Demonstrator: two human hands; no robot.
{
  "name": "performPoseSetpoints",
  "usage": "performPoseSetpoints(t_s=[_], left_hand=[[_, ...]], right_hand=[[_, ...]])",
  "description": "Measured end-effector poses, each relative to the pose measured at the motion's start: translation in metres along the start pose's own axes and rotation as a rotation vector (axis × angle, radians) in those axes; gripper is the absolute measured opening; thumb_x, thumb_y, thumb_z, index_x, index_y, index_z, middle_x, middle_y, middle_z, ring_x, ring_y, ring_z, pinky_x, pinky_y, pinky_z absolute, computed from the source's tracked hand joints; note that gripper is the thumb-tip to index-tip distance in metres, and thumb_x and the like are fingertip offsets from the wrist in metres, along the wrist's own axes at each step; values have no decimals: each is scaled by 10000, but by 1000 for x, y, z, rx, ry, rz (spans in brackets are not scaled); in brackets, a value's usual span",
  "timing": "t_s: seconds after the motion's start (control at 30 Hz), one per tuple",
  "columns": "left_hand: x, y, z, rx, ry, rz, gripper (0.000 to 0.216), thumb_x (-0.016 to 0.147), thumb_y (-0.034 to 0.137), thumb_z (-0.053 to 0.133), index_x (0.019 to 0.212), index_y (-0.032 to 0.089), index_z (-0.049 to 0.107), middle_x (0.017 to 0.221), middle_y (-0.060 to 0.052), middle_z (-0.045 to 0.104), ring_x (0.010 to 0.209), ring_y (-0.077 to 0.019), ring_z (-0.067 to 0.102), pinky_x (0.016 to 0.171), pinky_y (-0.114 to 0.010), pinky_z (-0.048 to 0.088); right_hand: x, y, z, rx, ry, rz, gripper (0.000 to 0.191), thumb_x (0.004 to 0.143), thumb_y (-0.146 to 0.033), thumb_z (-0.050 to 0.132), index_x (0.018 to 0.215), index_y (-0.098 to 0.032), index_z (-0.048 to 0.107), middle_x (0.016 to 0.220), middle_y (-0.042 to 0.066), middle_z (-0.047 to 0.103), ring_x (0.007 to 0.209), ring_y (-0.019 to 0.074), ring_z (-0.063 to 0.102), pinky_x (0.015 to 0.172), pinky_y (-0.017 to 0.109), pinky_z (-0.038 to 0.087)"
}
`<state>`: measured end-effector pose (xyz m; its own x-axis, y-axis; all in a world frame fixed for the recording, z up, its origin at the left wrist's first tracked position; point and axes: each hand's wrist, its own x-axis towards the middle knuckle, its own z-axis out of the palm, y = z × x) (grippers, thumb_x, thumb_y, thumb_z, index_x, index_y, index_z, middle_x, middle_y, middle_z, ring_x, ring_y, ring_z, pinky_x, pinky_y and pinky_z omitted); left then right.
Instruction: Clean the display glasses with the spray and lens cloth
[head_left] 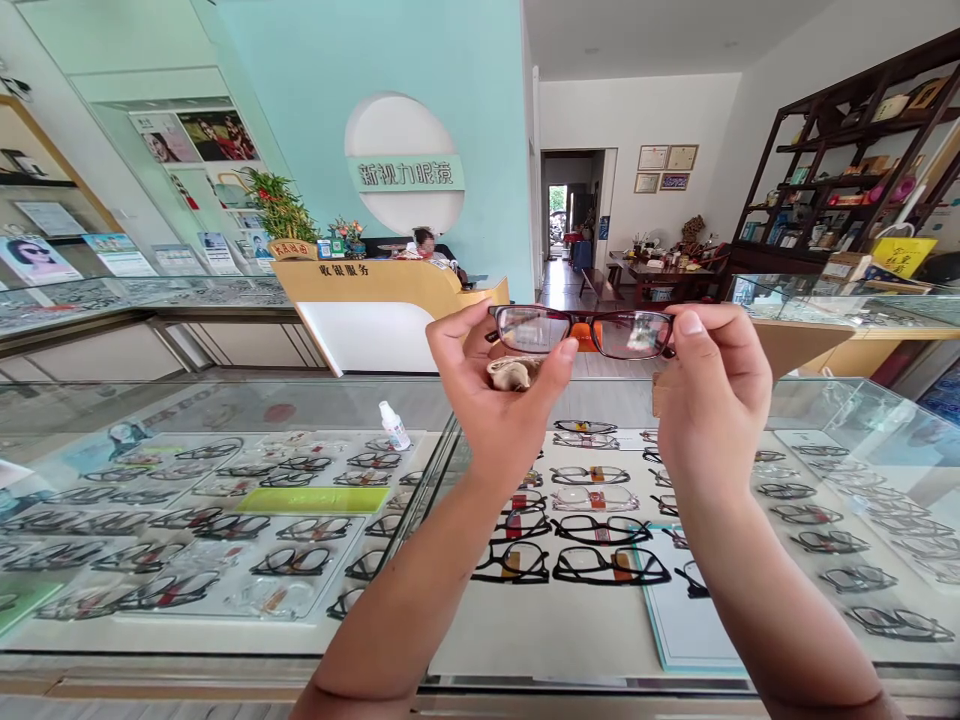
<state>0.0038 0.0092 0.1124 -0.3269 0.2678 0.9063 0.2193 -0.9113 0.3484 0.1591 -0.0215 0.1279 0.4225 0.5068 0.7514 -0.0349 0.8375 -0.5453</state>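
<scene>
A pair of dark-framed eyeglasses (639,335) is held up in front of me, above a glass display counter, with its lenses facing me. My left hand (499,385) grips the left end of the frame, its thumb near the lower edge of the left lens. A crumpled beige cloth (516,373) is tucked in that same palm. My right hand (709,385) pinches the right end of the frame by the hinge between thumb and fingers. An orange label shows behind the bridge.
Below lies the glass display case (480,640) with rows of eyeglasses inside. A white spray bottle (394,427) stands on the glass to the left. Farther back are a yellow and white cashier desk (360,330) with a person (424,243) behind it, and a dark shelf (840,150) at right.
</scene>
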Motion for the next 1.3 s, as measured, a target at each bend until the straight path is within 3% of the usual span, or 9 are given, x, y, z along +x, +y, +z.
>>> performPoseSetpoints(t_s=[0.23,0.5,0.63,0.73,0.83,0.93,1.07,1.3], left_hand=[[0,4,-3,32,46,28,694,819,548,924,1286,292,479,1083,-47,680,899,-199,732,747,-364,627],[3,21,-2,-63,92,-33,719,767,495,968,1256,294,481,1149,-39,658,931,-179,723,776,-335,613],[10,27,-4,-302,53,-384,637,745,433,987,1176,293,539,1008,5,703,785,-119,692,646,-243,551],[18,29,-5,-505,-6,-742,518,733,394,977,1042,267,581,792,65,645,518,-44,494,444,-181,365],[25,29,-4,-693,-140,-1050,411,738,377,939,887,217,591,675,81,560,427,-8,333,369,-167,222],[29,28,-2,-822,-279,-1287,336,760,347,898,822,182,613,664,57,585,403,10,298,352,-143,170],[27,24,-2,-931,-366,-1462,271,773,302,881,849,175,655,639,47,598,388,12,329,355,-114,207],[25,22,-3,-926,-478,-1555,344,816,367,864,792,200,565,599,64,519,380,-2,330,351,-127,238]], right_hand=[[3,5,-2,18,-79,123,233,1022,-446,709,888,-265,652,843,-1,598,806,172,601,777,327,519],[4,5,0,106,-149,223,193,1018,-363,674,856,-270,626,826,-4,600,795,177,596,829,347,527],[5,-1,-3,161,-196,152,182,983,-370,667,836,-271,627,878,17,593,867,197,611,846,370,537],[5,-3,-5,131,-294,39,64,946,-345,677,918,-287,679,1027,42,653,1014,234,660,911,420,567],[3,-2,-4,-17,-395,-116,109,931,-288,748,1036,-308,726,1151,39,706,1155,264,683,1056,502,563],[2,-3,-2,-151,-436,-245,127,942,-251,796,1046,-319,767,1238,38,747,1261,291,688,1151,567,527],[3,-7,-4,-232,-473,-353,147,958,-238,816,1050,-353,809,1236,12,800,1281,312,716,1154,600,542],[8,-7,-8,-304,-539,-453,132,962,-277,820,1060,-360,850,1185,-4,837,1216,290,749,1091,544,608]])
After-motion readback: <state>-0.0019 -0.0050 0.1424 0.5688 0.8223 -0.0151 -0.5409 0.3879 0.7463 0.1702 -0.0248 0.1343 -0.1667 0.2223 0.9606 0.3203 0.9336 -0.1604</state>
